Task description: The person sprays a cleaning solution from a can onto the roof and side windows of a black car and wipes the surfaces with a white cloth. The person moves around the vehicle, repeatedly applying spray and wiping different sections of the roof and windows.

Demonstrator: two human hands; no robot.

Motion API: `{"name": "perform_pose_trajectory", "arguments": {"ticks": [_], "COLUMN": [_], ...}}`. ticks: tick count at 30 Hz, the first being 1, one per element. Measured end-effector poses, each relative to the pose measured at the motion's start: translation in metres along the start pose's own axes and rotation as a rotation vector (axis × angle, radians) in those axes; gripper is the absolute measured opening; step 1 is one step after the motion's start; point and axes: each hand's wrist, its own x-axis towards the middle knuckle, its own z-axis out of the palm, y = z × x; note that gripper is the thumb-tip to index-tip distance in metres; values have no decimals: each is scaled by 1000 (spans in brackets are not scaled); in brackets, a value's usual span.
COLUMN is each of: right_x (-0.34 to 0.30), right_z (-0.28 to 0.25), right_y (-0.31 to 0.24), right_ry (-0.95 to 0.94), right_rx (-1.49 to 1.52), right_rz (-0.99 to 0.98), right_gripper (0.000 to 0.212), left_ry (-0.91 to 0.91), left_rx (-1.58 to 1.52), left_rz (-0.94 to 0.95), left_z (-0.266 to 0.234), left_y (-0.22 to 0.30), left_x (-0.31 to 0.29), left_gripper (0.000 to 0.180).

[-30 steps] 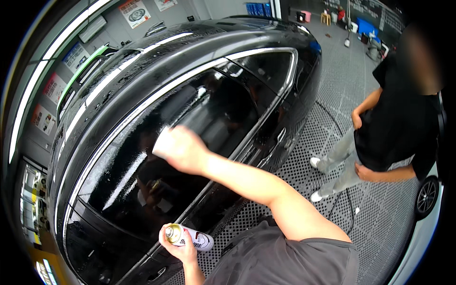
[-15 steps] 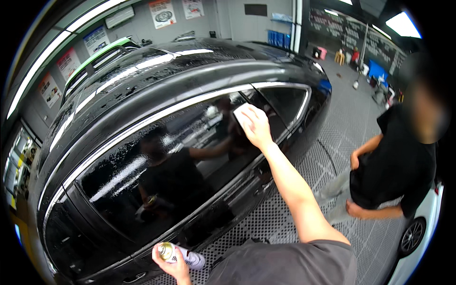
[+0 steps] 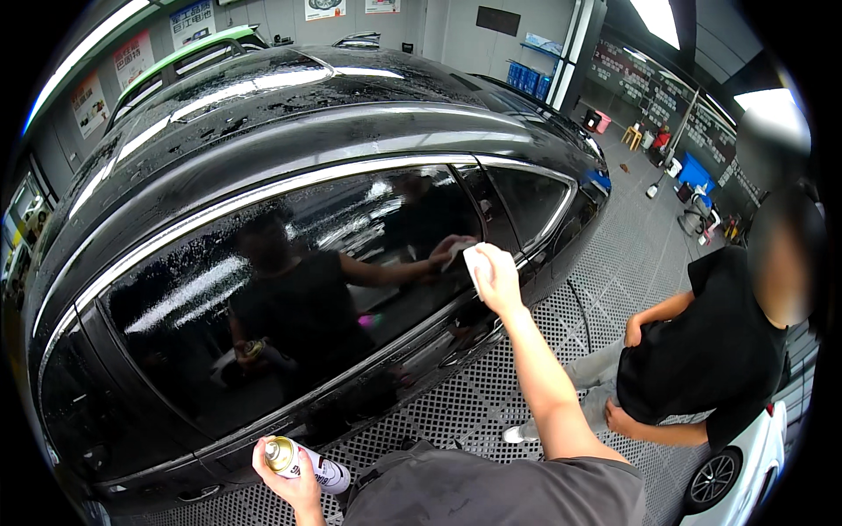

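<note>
1. The right hand [image 3: 498,279] reaches forward with the arm nearly straight, its grip pressed flat over a small white cloth [image 3: 474,264] against the side window [image 3: 289,289] of a black car [image 3: 333,114]. The flat palm spreads pressure across the cloth rather than pinching it, which suits wiping glass.
2. The cloth sits under the fingers at the rear end of the window, just short of the chrome trim [image 3: 263,195] that curves down past the grip (the hand's mirror image shows in the glass right beside it).
3. The left hand [image 3: 289,473] stays low and close to the body, its grip closed around a spray can [image 3: 309,465]. The can lies tilted with its gold cap near the thumb, kept out of the way of the wiping arm yet ready to hand.
4. Below both grips lies a perforated grid floor [image 3: 491,403], likely there so water drains away.
5. To the right of the wiping grip, well apart from it, another person in a black shirt [image 3: 702,351] stands bent forward beside a white car [image 3: 745,465].
</note>
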Motion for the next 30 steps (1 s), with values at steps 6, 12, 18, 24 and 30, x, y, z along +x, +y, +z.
{"name": "perform_pose_trajectory", "arguments": {"ticks": [6,12,18,24,30], "right_x": [114,166,163,160,144], "right_z": [26,70,49,88,153], "right_y": [-40,-142,-126,-221,-408], "right_ry": [265,377,41,336,236], "right_rx": [-35,-258,-394,-226,89], "right_rz": [-120,-236,33,-309,-171], "right_gripper": [25,15,19,23,28], "left_ry": [-4,-3,-44,-32,72], "left_rx": [-22,-14,-43,-112,-131], "left_rz": [41,52,62,67,39], "left_z": [4,0,-17,-45,-114], "left_y": [8,-3,-12,-31,-52], "left_x": [12,10,20,23,21], "left_gripper": [70,69,70,69,67]}}
